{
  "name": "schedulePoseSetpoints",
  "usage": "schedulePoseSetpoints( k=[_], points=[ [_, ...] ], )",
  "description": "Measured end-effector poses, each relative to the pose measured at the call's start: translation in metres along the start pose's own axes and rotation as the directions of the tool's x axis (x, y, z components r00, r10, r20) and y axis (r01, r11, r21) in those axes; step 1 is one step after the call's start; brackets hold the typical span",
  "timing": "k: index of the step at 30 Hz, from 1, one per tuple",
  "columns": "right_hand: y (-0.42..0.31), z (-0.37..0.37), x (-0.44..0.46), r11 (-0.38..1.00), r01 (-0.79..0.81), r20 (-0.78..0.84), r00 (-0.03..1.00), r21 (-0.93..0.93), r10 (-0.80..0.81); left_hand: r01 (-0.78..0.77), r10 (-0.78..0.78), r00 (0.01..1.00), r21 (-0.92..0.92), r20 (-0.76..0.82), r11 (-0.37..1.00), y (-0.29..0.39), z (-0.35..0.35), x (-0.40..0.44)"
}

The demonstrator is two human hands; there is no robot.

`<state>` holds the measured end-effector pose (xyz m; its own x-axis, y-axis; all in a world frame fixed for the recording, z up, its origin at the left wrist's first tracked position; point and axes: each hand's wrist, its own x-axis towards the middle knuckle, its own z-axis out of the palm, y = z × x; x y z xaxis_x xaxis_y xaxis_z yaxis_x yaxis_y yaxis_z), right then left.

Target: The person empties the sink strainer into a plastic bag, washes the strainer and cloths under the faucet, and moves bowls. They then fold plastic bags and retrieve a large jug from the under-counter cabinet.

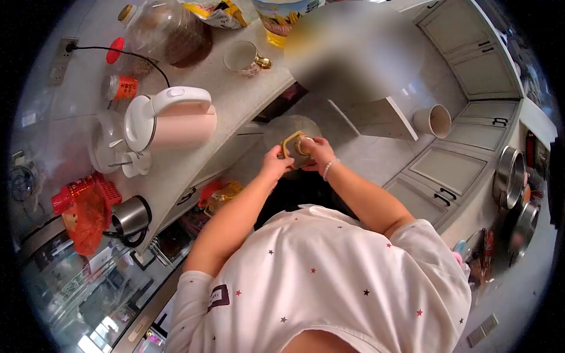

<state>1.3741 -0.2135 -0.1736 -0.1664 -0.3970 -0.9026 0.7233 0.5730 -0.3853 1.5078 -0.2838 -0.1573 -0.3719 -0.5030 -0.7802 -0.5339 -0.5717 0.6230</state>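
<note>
My left hand (276,165) and my right hand (321,154) are close together in front of my body, low beside the counter. Both are closed around a small item with a gold-coloured curved handle (287,140); my fingers cover much of it, so its exact kind is unclear. My right thumb and fingers are at its round, gold-edged part. A beaded bracelet circles my right wrist. Just beyond the hands is a pale, translucent rounded shape (288,125), possibly a bag or a bin, partly hidden by them.
The counter (235,112) at left holds a pink-and-white kettle (182,123), a gold-handled mug (240,57), a large glass jar (170,35), an oil bottle (279,20) and a steel kettle (130,217). A white bin (432,121) stands near cabinets (447,167) at right. A blur hides the top centre.
</note>
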Motion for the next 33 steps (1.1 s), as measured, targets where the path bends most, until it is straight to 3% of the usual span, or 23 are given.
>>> schedulePoseSetpoints(
  k=[2, 3, 5, 6, 9, 11, 14, 15, 16, 17, 19, 22, 24, 26, 27, 28, 29, 30, 32, 33],
  points=[
    [0.003, 0.000, 0.027, 0.996, 0.087, -0.086, 0.992, -0.021, -0.089, 0.003, -0.003, 1.000, 0.054, 0.010, 0.999, 0.001, 0.004, 0.015],
    [0.005, 0.000, 0.047, 0.995, 0.096, -0.111, 0.989, -0.025, -0.098, 0.074, -0.078, 0.997, 0.213, 0.010, 0.974, -0.002, 0.001, 0.026],
    [0.006, 0.004, 0.086, 0.992, 0.117, -0.152, 0.981, -0.051, -0.123, -0.187, 0.329, 0.935, 0.611, -0.129, 0.769, -0.019, -0.002, 0.036],
    [0.001, 0.009, 0.099, 0.990, 0.118, -0.183, 0.975, -0.071, -0.129, -0.105, 0.213, 0.967, 0.537, -0.142, 0.837, -0.016, -0.010, 0.034],
    [-0.017, 0.030, 0.140, 0.969, 0.146, -0.241, 0.951, -0.199, -0.193, -0.008, 0.054, 0.979, 0.228, -0.198, 0.974, -0.036, -0.047, 0.028],
    [-0.004, 0.033, 0.216, 0.922, 0.195, -0.231, 0.931, -0.334, -0.281, -0.016, 0.045, 0.945, 0.091, -0.325, 0.996, -0.084, -0.079, 0.024],
    [0.007, 0.044, 0.322, 0.776, 0.242, -0.229, 0.867, -0.582, -0.442, 0.090, -0.156, 0.859, -0.155, -0.488, 0.984, -0.138, -0.122, -0.013],
    [-0.019, 0.088, 0.255, 0.883, 0.447, -0.174, 0.889, 0.142, -0.423, 0.109, -0.222, 0.822, -0.237, -0.525, 0.965, -0.160, -0.133, -0.027],
    [-0.030, 0.108, 0.248, 0.859, 0.399, -0.133, 0.917, 0.319, -0.377, 0.154, -0.355, 0.767, -0.384, -0.535, 0.910, -0.167, -0.138, -0.043],
    [-0.032, 0.117, 0.262, 0.860, 0.345, -0.103, 0.938, 0.375, -0.331, 0.182, -0.478, 0.707, -0.520, -0.521, 0.835, -0.171, -0.143, -0.058],
    [-0.034, 0.119, 0.286, 0.854, 0.268, -0.066, 0.961, 0.445, -0.267, 0.089, -0.539, 0.697, -0.689, -0.473, 0.719, -0.199, -0.145, -0.085],
    [-0.032, 0.108, 0.298, 0.846, 0.178, -0.042, 0.982, 0.502, -0.182, 0.125, -0.629, 0.608, -0.725, -0.484, 0.678, -0.193, -0.127, -0.106],
    [-0.032, 0.091, 0.292, 0.844, 0.156, -0.055, 0.987, 0.513, -0.149, 0.151, -0.616, 0.661, -0.728, -0.429, 0.669, -0.204, -0.121, -0.107],
    [-0.036, 0.056, 0.276, 0.895, 0.281, -0.150, 0.958, 0.346, -0.243, 0.153, -0.556, 0.735, -0.704, -0.388, 0.694, -0.205, -0.121, -0.109],
    [-0.042, 0.034, 0.247, 0.775, 0.484, -0.156, 0.799, -0.405, -0.581, 0.143, -0.503, 0.781, -0.678, -0.370, 0.721, -0.202, -0.124, -0.106],
    [-0.051, 0.014, 0.215, 0.279, 0.191, -0.141, 0.528, -0.941, -0.838, 0.135, -0.450, 0.825, -0.653, -0.342, 0.745, -0.199, -0.124, -0.105],
    [-0.069, -0.003, 0.169, 0.045, 0.150, 0.013, 0.369, -0.988, -0.930, 0.135, -0.422, 0.836, -0.614, -0.351, 0.778, -0.201, -0.125, -0.102],
    [-0.091, -0.020, 0.136, -0.124, 0.161, 0.146, 0.131, -0.979, -0.981, 0.128, -0.391, 0.847, -0.575, -0.361, 0.808, -0.206, -0.130, -0.097],
    [-0.118, -0.059, 0.091, -0.117, -0.029, 0.115, 0.052, -0.993, -0.992, 0.096, -0.335, 0.858, -0.518, -0.390, 0.850, -0.211, -0.137, -0.096],
    [-0.125, -0.093, 0.091, -0.049, -0.208, 0.033, 0.082, -0.977, -0.996, 0.122, -0.360, 0.852, -0.525, -0.380, 0.842, -0.212, -0.140, -0.094]
  ],
)
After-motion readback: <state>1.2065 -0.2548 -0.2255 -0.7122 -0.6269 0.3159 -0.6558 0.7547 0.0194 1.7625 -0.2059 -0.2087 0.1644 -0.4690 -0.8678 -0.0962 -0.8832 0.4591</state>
